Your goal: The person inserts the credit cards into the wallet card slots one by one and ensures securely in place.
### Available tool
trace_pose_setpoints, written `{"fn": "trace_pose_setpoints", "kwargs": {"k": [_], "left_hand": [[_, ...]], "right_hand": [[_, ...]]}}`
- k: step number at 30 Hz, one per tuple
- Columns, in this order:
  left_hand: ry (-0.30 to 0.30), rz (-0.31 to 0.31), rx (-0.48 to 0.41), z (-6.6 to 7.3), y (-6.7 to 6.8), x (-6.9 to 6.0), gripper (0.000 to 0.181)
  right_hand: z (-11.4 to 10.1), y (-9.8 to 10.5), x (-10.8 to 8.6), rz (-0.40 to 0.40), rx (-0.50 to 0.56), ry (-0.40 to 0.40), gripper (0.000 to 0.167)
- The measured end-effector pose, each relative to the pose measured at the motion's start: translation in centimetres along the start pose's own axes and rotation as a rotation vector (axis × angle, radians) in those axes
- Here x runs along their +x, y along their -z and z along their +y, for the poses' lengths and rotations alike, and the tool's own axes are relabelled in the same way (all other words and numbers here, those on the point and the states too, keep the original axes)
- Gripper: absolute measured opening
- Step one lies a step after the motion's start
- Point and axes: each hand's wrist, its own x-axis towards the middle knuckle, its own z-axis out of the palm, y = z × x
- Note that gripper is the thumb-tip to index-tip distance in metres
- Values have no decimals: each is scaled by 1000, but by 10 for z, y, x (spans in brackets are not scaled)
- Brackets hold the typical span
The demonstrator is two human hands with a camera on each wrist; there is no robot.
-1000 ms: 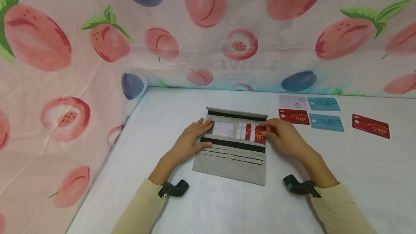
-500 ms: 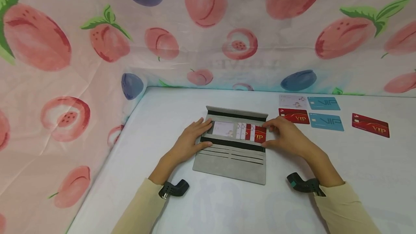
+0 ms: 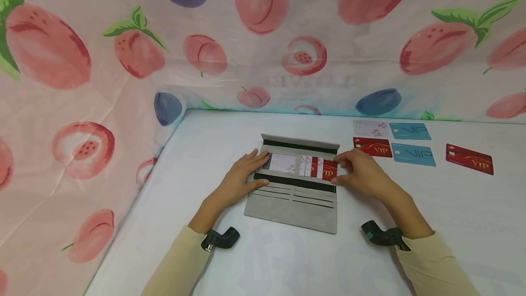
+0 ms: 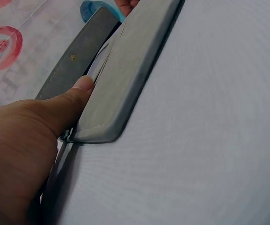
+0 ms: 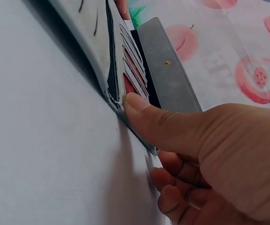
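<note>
Head view shows a matte grey rectangular wallet unfolded on the counter, left hand spread flat at its left edge, right hand pinching its rightmost smooth red card.

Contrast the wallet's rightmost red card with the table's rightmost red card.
The wallet card sits in the open wallet; the table card lies on the table. The wallet card is partly hidden; the table card shows whole. The right hand is beside the wallet card; the table card is untouched. Both are red with gold lettering.
</note>
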Motion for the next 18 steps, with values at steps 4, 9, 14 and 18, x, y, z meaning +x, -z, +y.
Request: {"fn": "trace_pose_setpoints", "kwargs": {"k": [4, 9, 14, 18], "left_hand": [[4, -2, -1, 1, 0, 0, 70], [12, -7, -1, 1, 0, 0, 70], [8, -5, -2, -1, -1, 0, 70], [7, 0, -4, -1, -1, 0, 69]], "right_hand": [[1, -1, 1, -9, 10, 11, 53], [3, -1, 0, 2, -30, -10, 54], [0, 0, -1, 7, -46, -8, 52], [0, -2, 0, 11, -16, 7, 52]]}}
